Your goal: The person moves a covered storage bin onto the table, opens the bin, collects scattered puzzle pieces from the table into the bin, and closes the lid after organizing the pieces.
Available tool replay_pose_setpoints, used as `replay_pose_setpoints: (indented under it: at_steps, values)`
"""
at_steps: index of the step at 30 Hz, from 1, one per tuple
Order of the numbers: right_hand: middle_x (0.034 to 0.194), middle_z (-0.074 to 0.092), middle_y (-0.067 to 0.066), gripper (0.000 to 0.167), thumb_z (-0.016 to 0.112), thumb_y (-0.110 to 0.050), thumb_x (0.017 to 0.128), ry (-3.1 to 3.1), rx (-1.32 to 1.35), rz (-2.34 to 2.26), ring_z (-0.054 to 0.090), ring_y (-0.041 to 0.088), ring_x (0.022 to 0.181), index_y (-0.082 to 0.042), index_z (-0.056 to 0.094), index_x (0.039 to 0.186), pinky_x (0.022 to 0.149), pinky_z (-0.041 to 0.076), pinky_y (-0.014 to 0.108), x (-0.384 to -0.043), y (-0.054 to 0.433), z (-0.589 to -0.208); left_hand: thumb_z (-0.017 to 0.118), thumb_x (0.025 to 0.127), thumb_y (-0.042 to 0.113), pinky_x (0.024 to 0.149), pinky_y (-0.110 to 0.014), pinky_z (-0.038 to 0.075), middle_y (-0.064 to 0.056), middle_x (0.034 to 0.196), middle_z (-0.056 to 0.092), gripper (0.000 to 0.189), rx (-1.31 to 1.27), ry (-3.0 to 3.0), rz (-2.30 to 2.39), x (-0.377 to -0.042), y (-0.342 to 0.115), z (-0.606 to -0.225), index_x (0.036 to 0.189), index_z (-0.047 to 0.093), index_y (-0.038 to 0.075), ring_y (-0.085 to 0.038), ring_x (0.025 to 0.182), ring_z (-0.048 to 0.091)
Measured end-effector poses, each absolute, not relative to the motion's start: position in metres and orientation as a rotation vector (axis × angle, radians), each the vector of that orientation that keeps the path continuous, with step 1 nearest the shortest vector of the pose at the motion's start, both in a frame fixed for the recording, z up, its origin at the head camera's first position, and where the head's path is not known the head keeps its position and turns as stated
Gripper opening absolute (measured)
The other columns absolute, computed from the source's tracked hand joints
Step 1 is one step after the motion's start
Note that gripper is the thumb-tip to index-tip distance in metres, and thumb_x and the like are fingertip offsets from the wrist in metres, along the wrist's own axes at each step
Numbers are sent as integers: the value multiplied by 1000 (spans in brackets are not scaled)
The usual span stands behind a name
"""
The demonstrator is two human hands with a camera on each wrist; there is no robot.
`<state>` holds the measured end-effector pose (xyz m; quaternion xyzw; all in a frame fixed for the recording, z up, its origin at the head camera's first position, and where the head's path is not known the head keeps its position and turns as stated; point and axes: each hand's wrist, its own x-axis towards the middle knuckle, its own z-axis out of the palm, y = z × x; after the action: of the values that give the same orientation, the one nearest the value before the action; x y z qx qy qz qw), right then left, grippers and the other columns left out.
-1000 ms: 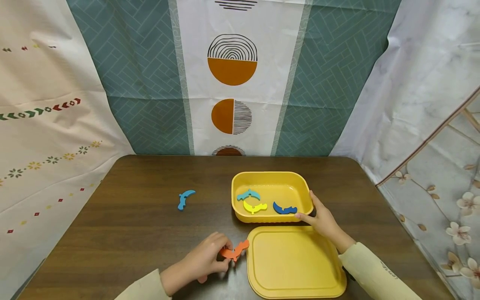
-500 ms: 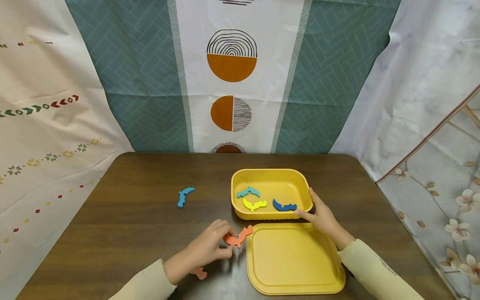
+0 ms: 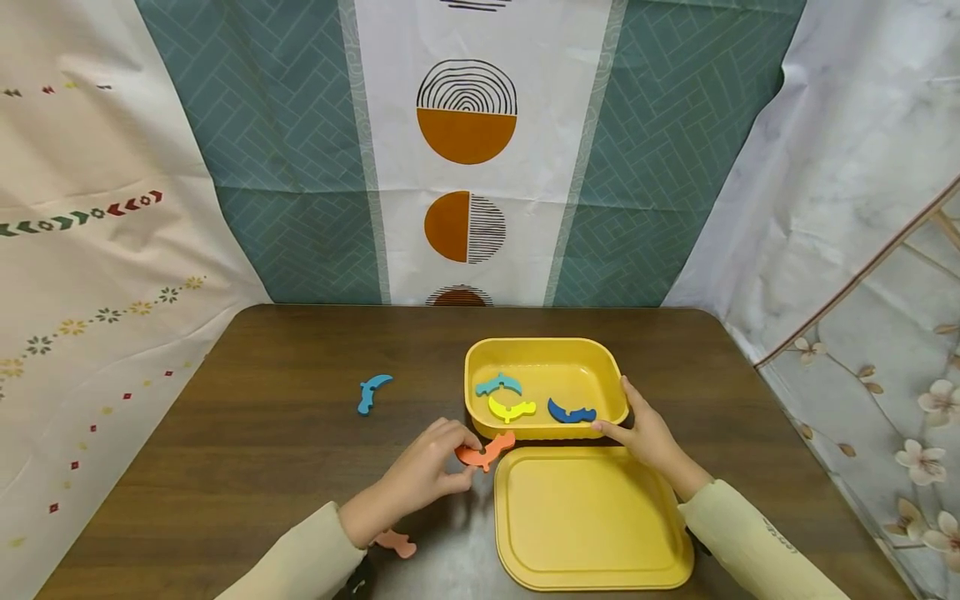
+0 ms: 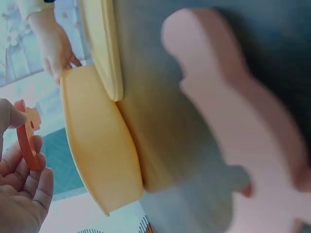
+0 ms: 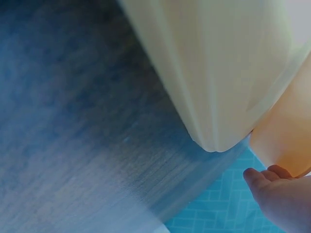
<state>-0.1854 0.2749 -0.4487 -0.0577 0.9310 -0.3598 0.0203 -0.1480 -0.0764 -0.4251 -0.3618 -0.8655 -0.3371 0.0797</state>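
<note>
My left hand [image 3: 431,462] pinches an orange curved toy piece [image 3: 495,447], pointed at one end and knobbed at the other, between thumb and fingers. It is in front of the lower left of the yellow box [image 3: 517,432]; the left wrist view shows the same orange piece [image 4: 28,141] upright beside the box. My right hand [image 3: 648,429] holds the box's right front corner, thumb at the front rim and fingers along the right side. Inside lie a teal piece [image 3: 498,383], a yellow piece [image 3: 512,409] and a dark blue piece [image 3: 572,412], all similarly curved.
A flat yellow lid [image 3: 592,517] lies in front of the box. A light blue curved piece [image 3: 367,393] is on the brown table [image 3: 300,358] to the left. Another pinkish-orange piece [image 3: 397,543] lies partly hidden beneath the left forearm.
My left hand has carried the orange piece up and slightly right, from beside the lid to the box's front left. More of the piece below my forearm shows. The right hand stays on the box.
</note>
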Motion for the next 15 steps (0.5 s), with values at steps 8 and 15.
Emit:
replay_pose_setpoints:
  at_steps: [8,15]
  values:
    - [153,14,31,101,67,-42,86,2886,-173,-1120,21,50,137,4,5,150,107,24,63,-185,276,-449,72,77,7,77,-24,48,2,93,64,21,-1113,-2504,-1024,-162,-63,-420,97,65,9,-13,88,51]
    - [153,13,30,100,67,-42,87,2878,-182,-1142,20,50,137,5,5,150,107,23,63,-185,276,-450,73,78,9,80,-28,49,-2,93,66,18,-1152,-2447,-979,-176,-52,-418,94,66,7,-16,89,54]
